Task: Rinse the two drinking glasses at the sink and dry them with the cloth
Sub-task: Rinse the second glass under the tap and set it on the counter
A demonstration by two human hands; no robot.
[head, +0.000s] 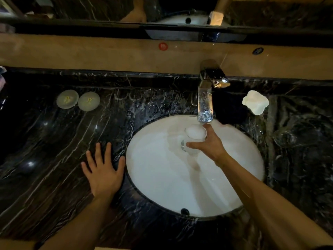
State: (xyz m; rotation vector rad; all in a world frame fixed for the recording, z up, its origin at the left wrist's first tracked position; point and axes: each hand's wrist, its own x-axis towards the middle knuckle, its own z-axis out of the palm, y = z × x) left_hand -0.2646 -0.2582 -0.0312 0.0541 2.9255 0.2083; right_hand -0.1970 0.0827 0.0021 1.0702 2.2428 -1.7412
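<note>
Glass in sink under tap; two discs left on counter.

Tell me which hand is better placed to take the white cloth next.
The right hand, but it holds the glass under the tap. The cloth lies on its side; the left hand rests flat across the basin.

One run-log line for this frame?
step: rinsing | right hand: holds glass under tap | left hand: flat on counter
</note>
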